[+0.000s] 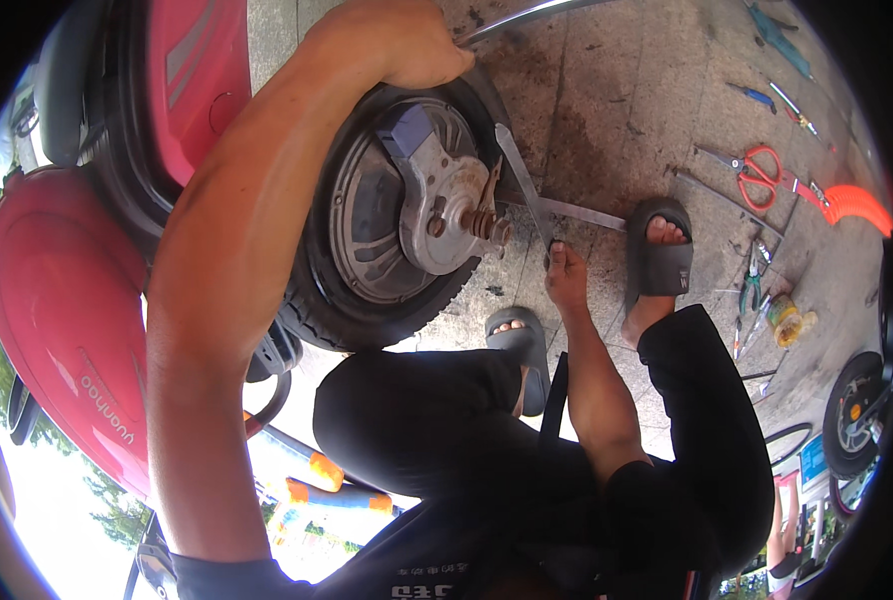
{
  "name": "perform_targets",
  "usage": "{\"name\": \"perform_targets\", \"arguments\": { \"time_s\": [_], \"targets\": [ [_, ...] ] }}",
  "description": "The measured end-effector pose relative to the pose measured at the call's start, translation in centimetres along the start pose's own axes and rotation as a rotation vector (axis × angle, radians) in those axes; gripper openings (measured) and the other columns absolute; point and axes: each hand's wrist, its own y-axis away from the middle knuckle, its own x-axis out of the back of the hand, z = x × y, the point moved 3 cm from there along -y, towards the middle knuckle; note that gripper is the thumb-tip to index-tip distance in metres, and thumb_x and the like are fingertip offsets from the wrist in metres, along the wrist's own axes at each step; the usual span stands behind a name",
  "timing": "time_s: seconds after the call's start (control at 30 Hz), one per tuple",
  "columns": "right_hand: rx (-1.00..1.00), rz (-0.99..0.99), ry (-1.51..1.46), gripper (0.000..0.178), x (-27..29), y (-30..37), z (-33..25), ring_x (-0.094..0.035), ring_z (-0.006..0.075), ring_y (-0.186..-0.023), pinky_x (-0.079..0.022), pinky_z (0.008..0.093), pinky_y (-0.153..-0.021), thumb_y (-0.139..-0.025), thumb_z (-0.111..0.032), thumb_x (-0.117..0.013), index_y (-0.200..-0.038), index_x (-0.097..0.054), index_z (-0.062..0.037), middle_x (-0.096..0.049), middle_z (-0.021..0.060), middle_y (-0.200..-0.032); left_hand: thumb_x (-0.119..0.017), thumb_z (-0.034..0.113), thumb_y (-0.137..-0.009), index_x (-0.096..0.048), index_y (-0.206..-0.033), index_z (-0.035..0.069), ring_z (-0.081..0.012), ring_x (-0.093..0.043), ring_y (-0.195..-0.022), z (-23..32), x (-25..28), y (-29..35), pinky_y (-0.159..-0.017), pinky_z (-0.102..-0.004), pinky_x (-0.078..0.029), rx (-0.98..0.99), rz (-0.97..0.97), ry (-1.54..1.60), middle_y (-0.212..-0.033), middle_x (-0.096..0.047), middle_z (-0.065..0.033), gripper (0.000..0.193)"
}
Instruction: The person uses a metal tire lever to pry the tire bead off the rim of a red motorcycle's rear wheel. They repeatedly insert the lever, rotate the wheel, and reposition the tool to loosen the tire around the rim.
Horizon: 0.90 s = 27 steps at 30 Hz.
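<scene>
Paved floor, right side: red-handled scissors, pliers, orange coiled hose. Second flat bar crosses behind tyre lever, toward sandal. Right hand clamped on lever beside hub-motor wheel; long axis runs away from person, slightly left, tip near tyre. Left hand at tyre top; grip: can't tell.

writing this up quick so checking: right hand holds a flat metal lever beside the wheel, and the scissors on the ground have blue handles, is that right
Not quite: the scissors are red-handled, not blue-handled, as the head view shows. The rest stands: the right hand holds a flat metal lever beside the wheel.
</scene>
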Motion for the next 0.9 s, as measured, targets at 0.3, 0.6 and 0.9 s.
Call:
{"name": "perform_targets", "arguments": {
  "time_s": [0.3,0.6,0.9],
  "targets": [
    [-0.175,-0.236,-0.080,0.064,-4.2,-2.5,-2.2,-0.041,0.0091,-0.059,-0.036,0.0314,-0.056,-0.104,-0.057,-0.048,-0.067,-0.052,-0.0047,-0.044,-0.0031,-0.060,-0.058,0.050,-0.087,-0.069,-0.116,-0.004,-0.0395,-0.065,-0.113,0.1,-0.2,0.0,-0.098,-0.0457,-0.051,-0.015,0.017,-0.032,-0.119,-0.068,-0.0251,0.062],
    [-0.222,-0.112,-0.541,0.058,-9.6,0.5,1.0,-0.038,0.0066,-0.059,-0.029,0.0296,-0.054,-0.104,-0.050,-0.053,-0.063,-0.054,-0.0084,-0.045,-0.0063,-0.059,-0.058,0.048,-0.087,-0.072,-0.111,-0.002,-0.0397,-0.066,-0.110,0.4,0.1,-0.1,-0.095,-0.0463,-0.052,-0.031,-0.001,-0.005,-0.115,-0.069,-0.0245,0.057],
    [-0.170,0.202,-0.423,0.062,-11.3,0.1,1.3,-0.044,0.0099,-0.063,-0.036,0.0337,-0.056,-0.104,-0.050,-0.052,-0.070,-0.063,0.0010,-0.053,-0.0018,-0.063,-0.057,0.046,-0.089,-0.073,-0.109,0.000,-0.0395,-0.067,-0.107,0.7,0.4,0.1,-0.093,-0.0455,-0.053,-0.019,-0.035,-0.003,-0.114,-0.070,-0.0225,0.053]
  ]
}}
